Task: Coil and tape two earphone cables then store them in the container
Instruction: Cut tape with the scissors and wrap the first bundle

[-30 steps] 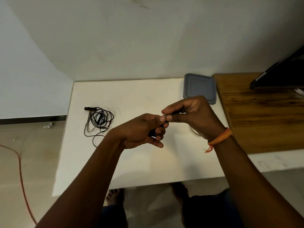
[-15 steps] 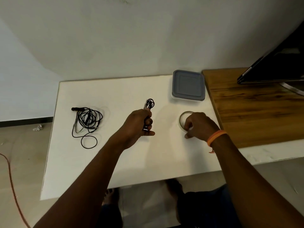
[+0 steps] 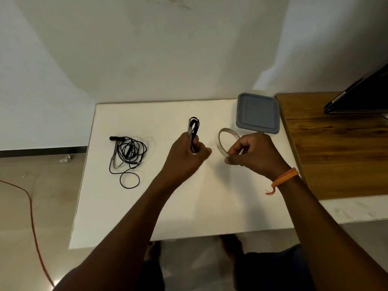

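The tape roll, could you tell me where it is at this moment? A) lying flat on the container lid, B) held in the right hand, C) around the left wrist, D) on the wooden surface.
B: the right hand grips the tape roll and tilts it up over the white table, while the left hand holds the coiled earphone cable.

Plain room with 1 white table (image 3: 126,206) against a white wall (image 3: 157,49).
A wooden surface (image 3: 336,154) adjoins its right side; beige tiled floor (image 3: 16,217), dark skirting (image 3: 42,151), orange cord (image 3: 31,211).
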`<act>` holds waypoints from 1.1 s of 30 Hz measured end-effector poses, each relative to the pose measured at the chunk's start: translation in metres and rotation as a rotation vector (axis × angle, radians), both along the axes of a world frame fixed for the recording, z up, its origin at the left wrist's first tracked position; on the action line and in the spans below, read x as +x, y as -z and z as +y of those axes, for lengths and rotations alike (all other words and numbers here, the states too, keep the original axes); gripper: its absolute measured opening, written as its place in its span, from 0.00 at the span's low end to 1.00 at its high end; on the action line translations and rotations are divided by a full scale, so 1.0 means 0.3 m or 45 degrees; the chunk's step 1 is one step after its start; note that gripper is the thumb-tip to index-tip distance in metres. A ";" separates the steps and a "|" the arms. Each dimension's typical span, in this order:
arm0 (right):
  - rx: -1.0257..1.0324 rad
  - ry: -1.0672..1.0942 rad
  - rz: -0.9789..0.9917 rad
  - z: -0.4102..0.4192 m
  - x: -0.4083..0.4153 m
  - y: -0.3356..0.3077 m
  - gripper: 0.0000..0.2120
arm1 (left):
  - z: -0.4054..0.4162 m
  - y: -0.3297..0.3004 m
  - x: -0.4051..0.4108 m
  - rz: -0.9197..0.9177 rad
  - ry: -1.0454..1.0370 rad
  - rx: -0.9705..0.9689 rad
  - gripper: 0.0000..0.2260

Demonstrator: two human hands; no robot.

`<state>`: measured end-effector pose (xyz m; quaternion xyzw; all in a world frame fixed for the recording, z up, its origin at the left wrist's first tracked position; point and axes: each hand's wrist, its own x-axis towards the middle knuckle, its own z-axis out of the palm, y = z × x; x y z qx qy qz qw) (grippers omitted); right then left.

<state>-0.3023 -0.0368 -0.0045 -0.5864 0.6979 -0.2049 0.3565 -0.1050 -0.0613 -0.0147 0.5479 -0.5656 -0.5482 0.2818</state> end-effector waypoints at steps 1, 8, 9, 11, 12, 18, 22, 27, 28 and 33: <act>-0.024 -0.005 -0.012 -0.005 0.013 -0.003 0.07 | 0.004 0.002 0.001 -0.027 0.015 -0.064 0.14; -0.085 -0.081 -0.056 -0.015 0.071 -0.010 0.07 | -0.004 0.003 0.027 -0.115 -0.031 -0.370 0.24; -0.088 -0.084 -0.059 -0.017 0.074 -0.010 0.07 | -0.005 -0.002 0.031 -0.122 -0.028 -0.371 0.23; -0.095 -0.081 -0.060 -0.020 0.075 -0.010 0.07 | -0.006 -0.007 0.035 -0.154 -0.038 -0.360 0.19; -0.094 -0.077 -0.061 -0.021 0.076 -0.010 0.07 | -0.005 -0.009 0.036 -0.167 -0.051 -0.358 0.17; -0.076 -0.053 -0.083 -0.026 0.074 -0.010 0.07 | -0.011 -0.013 0.048 -0.191 -0.128 -0.366 0.16; -0.075 -0.056 -0.063 -0.027 0.067 -0.009 0.07 | -0.016 -0.016 0.054 -0.165 -0.152 -0.360 0.16; -0.077 -0.086 -0.060 -0.027 0.074 -0.007 0.07 | -0.014 -0.015 0.052 -0.153 -0.180 -0.353 0.17; -0.078 -0.086 -0.061 -0.027 0.075 -0.007 0.07 | -0.012 -0.013 0.053 -0.139 -0.166 -0.349 0.18; -0.077 -0.082 -0.070 -0.027 0.079 -0.012 0.07 | -0.005 0.003 0.053 -0.153 -0.066 -0.415 0.20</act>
